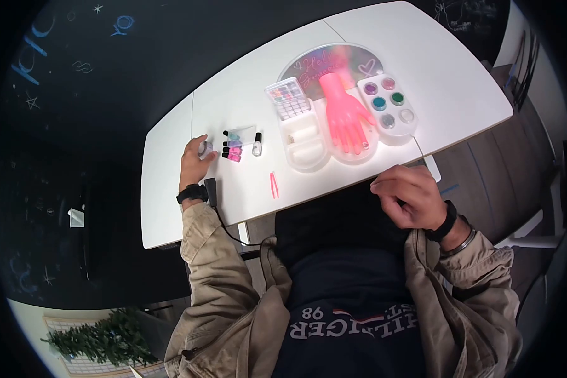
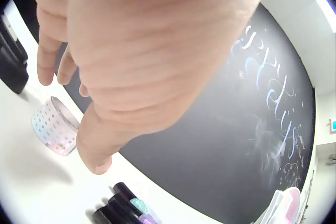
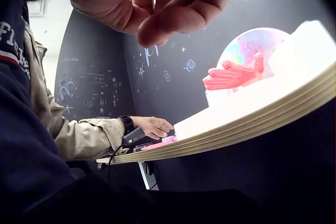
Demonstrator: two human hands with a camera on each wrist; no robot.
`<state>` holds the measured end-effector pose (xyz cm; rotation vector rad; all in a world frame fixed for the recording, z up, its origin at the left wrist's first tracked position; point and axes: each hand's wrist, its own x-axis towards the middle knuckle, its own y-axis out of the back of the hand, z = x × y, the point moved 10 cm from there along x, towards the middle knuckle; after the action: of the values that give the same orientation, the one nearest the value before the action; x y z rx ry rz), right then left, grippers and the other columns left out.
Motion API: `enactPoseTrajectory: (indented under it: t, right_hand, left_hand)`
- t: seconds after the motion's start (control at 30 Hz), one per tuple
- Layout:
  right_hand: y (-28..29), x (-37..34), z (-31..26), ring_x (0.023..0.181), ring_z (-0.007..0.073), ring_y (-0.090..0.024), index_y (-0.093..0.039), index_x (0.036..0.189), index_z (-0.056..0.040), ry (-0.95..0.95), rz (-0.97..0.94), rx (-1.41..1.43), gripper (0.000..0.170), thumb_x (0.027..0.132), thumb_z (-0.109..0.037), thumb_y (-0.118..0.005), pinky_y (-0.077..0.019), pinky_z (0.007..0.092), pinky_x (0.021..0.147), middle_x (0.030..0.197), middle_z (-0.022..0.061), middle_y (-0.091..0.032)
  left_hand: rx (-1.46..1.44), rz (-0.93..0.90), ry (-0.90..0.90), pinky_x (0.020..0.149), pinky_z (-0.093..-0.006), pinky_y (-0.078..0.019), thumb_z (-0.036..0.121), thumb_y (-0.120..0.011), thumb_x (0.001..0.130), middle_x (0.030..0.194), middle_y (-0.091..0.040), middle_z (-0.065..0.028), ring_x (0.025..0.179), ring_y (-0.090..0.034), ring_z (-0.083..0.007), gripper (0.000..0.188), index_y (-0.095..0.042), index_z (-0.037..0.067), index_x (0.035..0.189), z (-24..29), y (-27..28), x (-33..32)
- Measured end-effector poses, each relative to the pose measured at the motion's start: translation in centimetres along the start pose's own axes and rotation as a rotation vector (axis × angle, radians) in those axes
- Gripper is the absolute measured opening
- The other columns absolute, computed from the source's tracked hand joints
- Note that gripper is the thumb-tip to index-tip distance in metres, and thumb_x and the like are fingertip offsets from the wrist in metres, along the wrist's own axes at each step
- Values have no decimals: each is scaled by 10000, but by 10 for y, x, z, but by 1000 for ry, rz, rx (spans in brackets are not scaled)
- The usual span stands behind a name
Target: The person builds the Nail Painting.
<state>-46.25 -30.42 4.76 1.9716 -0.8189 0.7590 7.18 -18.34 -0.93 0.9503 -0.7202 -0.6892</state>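
Sitting at the left of the tabletop [image 1: 252, 186], a dotted roll [image 2: 50, 129] has the left hand [image 1: 196, 162] around it, grip wide. Polish bottles [image 1: 234, 154] cluster just right; the right hand [image 1: 412, 196], loosely curled, hovers by the near edge.
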Motion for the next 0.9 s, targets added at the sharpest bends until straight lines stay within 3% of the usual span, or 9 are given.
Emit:
enactPoseTrajectory:
  t: [0.13, 0.33, 0.47, 0.53, 0.57, 0.67, 0.73, 0.8, 0.9]
  right_hand:
    - [0, -2, 2, 709, 247, -734, -786, 1016, -61, -13, 1, 0, 240, 816, 65, -746, -580, 361, 610, 953, 64, -752]
    - [-3, -2, 3, 704, 242, -732, -788, 1016, -70, -27, -14, -6, 233, 820, 52, -753, -573, 359, 601, 951, 58, -747]
    - [-2, -1, 2, 699, 242, -729, -787, 1016, -71, -20, -13, -12, 233, 819, 48, -753, -571, 363, 600, 955, 56, -746]
    - [-1, 0, 1, 696, 242, -727, -786, 1014, -72, -15, -1, -18, 233, 817, 49, -752, -570, 363, 600, 953, 55, -746]
    - [-2, -1, 2, 694, 242, -726, -786, 1013, -72, -16, -1, -16, 235, 816, 51, -752, -570, 362, 599, 952, 55, -746]
    - [-4, -2, 3, 690, 242, -724, -785, 1010, -72, -15, -4, -12, 237, 812, 54, -750, -568, 361, 598, 949, 55, -746]
    - [-4, -2, 2, 688, 241, -722, -785, 1008, -72, -13, -6, -9, 237, 811, 55, -750, -567, 361, 597, 949, 55, -746]
    - [-3, -1, 1, 684, 240, -720, -784, 1005, -72, -16, -14, -11, 235, 812, 57, -750, -566, 362, 594, 949, 55, -746]
    - [-1, -1, 1, 675, 236, -715, -785, 1003, -72, -16, -15, -7, 234, 813, 60, -748, -564, 361, 587, 949, 56, -746]
  left_hand:
    - [78, 2, -48, 1105, -454, -572, 168, -905, 892, 1405, -728, -199, 1285, -710, -368, 492, -777, 117, 1365, -3, -15, 7]
    - [191, 74, 24, 1016, -478, -600, 100, -851, 926, 1280, -756, -191, 1153, -742, -377, 205, -812, 63, 1124, -14, -18, 14]
    - [174, 166, -95, 938, -477, -614, 21, -792, 935, 1216, -734, -193, 1093, -738, -396, 167, -806, 82, 1089, 6, 3, 15]
    - [77, 282, -208, 872, -463, -625, -19, -770, 948, 1202, -733, -169, 1039, -743, -373, 168, -807, 82, 1077, 42, 34, 9]
    - [-14, 284, -183, 816, -409, -648, -38, -752, 975, 1256, -720, -148, 1060, -757, -320, 173, -805, 73, 1097, 64, 47, 7]
    - [-137, 296, -302, 855, -357, -682, -44, -743, 997, 1366, -689, -146, 1151, -765, -292, 223, -811, 74, 1174, 148, 66, -10]
    - [-163, 269, -489, 896, -364, -698, -77, -726, 990, 1387, -683, -142, 1149, -771, -305, 310, -811, 89, 1238, 200, 56, -25]
    - [-203, 167, -561, 940, -374, -641, -62, -749, 963, 1382, -727, -146, 1211, -750, -315, 379, -791, 92, 1307, 251, 38, -42]
    - [-183, 92, -675, 942, -378, -624, -79, -759, 892, 1395, -754, -136, 1225, -749, -325, 521, -744, 94, 1383, 280, -1, -54]
